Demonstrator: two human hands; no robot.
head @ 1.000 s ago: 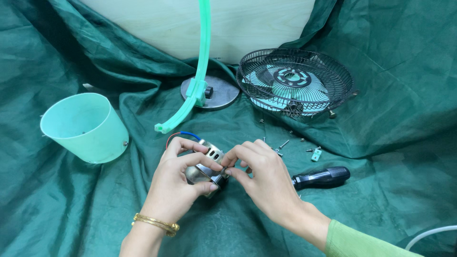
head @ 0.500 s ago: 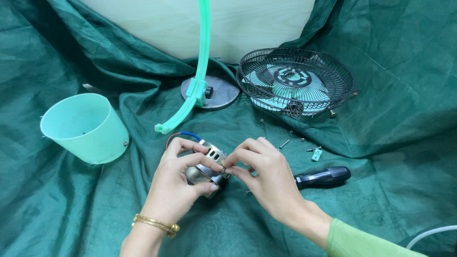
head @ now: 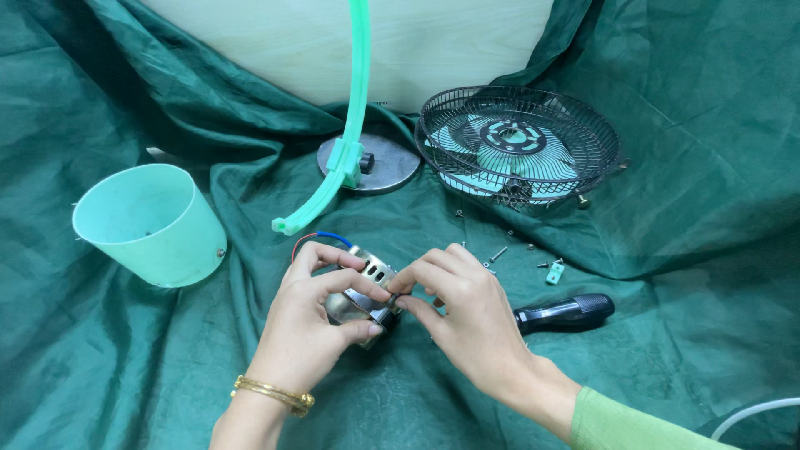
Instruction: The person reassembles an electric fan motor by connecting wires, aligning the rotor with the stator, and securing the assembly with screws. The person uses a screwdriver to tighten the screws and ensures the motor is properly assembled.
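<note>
— Green cloth drapes the tabletop (head: 125,375) where your left hand (head: 312,329) cups a small silver motor (head: 360,302), red and blue wires (head: 321,238) trailing from its far end.

— And your right hand (head: 467,321)?

— Fingers pinched narrow at the motor's near end, on something too small to tell. Compared with a second ago, your right hand has barely shifted (the grip only tightened), so the work sits at the same spot.

— What's around you?

— A black screwdriver (head: 565,312) just right of your hands, loose screws (head: 498,252) beyond, a caged fan head (head: 518,143), a mint cup-shaped housing (head: 150,223) at left, a mint stand (head: 354,125) on its round base.
</note>
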